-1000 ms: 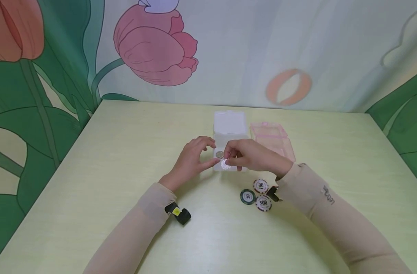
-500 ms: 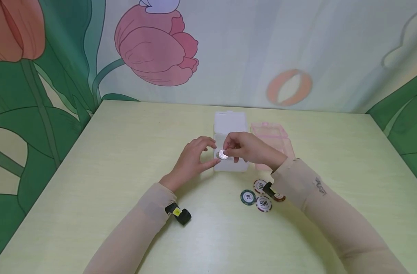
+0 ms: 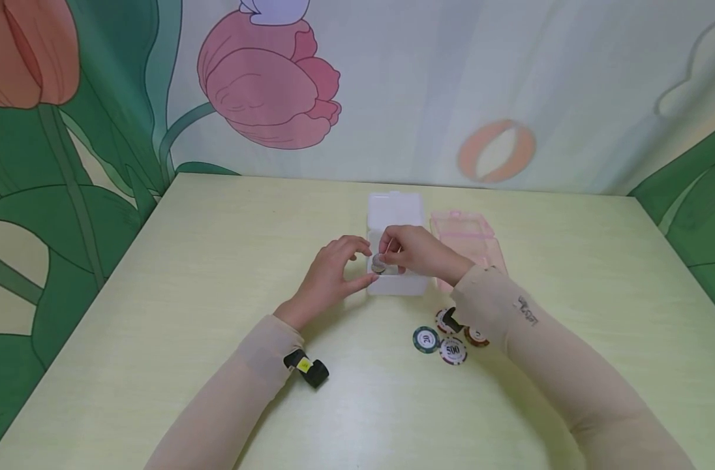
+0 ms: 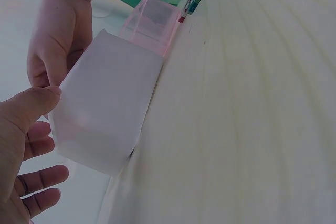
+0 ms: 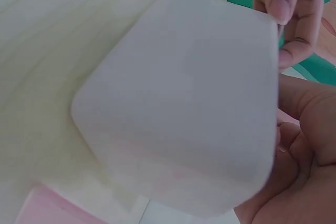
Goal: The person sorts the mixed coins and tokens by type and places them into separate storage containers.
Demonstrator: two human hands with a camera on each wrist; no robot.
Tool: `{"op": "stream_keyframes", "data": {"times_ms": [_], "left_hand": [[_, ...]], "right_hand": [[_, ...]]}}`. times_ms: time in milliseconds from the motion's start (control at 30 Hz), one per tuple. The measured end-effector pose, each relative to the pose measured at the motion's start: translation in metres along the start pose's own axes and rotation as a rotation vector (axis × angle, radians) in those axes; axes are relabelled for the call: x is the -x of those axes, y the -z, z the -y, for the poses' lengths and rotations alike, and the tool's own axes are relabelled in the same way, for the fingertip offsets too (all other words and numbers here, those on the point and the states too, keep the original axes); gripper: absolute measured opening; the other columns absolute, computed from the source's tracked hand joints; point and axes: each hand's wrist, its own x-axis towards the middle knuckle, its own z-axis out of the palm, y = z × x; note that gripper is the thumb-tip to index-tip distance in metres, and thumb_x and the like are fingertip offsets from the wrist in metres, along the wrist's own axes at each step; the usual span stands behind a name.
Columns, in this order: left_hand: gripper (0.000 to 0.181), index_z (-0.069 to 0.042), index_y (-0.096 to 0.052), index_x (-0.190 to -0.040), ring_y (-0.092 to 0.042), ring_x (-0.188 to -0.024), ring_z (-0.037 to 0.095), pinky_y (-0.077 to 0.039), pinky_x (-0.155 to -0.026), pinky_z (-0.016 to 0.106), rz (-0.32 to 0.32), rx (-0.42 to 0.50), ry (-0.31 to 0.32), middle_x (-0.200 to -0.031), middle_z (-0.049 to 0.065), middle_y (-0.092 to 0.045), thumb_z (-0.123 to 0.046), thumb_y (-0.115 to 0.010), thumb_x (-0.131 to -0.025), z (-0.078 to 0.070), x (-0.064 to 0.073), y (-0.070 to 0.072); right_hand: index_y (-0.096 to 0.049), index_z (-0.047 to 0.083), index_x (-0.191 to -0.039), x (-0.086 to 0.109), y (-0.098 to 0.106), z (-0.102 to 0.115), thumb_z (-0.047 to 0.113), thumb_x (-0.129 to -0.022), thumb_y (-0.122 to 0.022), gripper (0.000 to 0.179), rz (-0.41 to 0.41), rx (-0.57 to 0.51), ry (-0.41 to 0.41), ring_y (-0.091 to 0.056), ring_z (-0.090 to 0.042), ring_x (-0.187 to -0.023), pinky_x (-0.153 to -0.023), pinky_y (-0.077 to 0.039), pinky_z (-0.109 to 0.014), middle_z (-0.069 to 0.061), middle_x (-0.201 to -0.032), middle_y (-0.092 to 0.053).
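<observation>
coin (image 3: 378, 262), apparently, is pinched by right hand (image 3: 421, 252) at white box (image 3: 397, 286).

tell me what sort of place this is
Probably an indoor tabletop workspace, perhaps staged for recording: there is a pale table, a flower-printed backdrop right behind it, and black devices worn at both wrists.

The box (image 3: 398, 286) is milky white, the case (image 3: 469, 247) see-through pink, the disc (image 3: 378, 263) silvery grey, and the tabletop (image 3: 216, 261) pale yellow-green with faint streaks. Among the chips, the left one (image 3: 426, 340) has a white centre in a dark green ring, the 500 chip (image 3: 453, 350) is white with dark edge blocks, and the rightmost chip (image 3: 478, 337) is reddish brown. Both sleeves (image 3: 234, 385) are beige, while the backdrop (image 3: 404, 85) sets pink and orange tulips (image 3: 263, 85) with green leaves against bluish white.
</observation>
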Motion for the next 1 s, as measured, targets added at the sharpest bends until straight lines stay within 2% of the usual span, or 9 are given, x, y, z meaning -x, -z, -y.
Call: {"op": "stream_keyframes", "data": {"times_ms": [233, 367, 533, 1000], "left_hand": [[0.035, -0.009, -0.058, -0.108, -0.060, -0.098, 0.025, -0.047, -0.091, 0.042, -0.006, -0.012, -0.009, -0.125, 0.006, -0.060, -0.023, -0.076, -0.082, 0.001, 0.000, -0.001], [0.035, -0.009, -0.058, -0.109, -0.060, -0.097, 0.025, -0.046, -0.091, 0.041, -0.003, -0.013, -0.016, -0.125, 0.007, -0.060, -0.023, -0.076, -0.082, 0.001, 0.000, -0.002], [0.035, -0.009, -0.058, -0.110, -0.060, -0.099, 0.025, -0.046, -0.093, 0.043, 0.006, -0.002, 0.000, -0.126, 0.007, -0.059, -0.025, -0.075, -0.083, -0.001, 0.000, 0.000], [0.035, -0.009, -0.059, -0.109, -0.060, -0.099, 0.025, -0.046, -0.092, 0.042, -0.001, 0.008, -0.008, -0.125, 0.007, -0.059, -0.025, -0.075, -0.083, 0.000, 0.001, -0.001]], "right_hand": [[-0.060, 0.007, -0.095, -0.009, -0.006, -0.006, 0.019, -0.091, -0.066, 0.014, 0.018, 0.077, -0.005, -0.054, -0.016, -0.062, -0.058, -0.042, -0.022, -0.007, -0.080, -0.062], [-0.061, 0.009, -0.095, -0.012, -0.010, -0.007, 0.017, -0.091, -0.066, 0.010, 0.029, 0.186, 0.004, -0.053, -0.015, -0.064, -0.058, -0.042, -0.022, -0.005, -0.078, -0.062], [-0.063, 0.009, -0.095, -0.015, -0.012, -0.008, 0.016, -0.091, -0.065, 0.008, 0.023, 0.314, 0.024, -0.056, -0.015, -0.069, -0.063, -0.045, -0.024, -0.004, -0.083, -0.066], [-0.063, 0.009, -0.096, -0.014, -0.011, -0.003, 0.018, -0.091, -0.065, 0.010, 0.025, 0.402, 0.014, -0.058, -0.016, -0.072, -0.065, -0.047, -0.027, -0.004, -0.086, -0.068]]}}
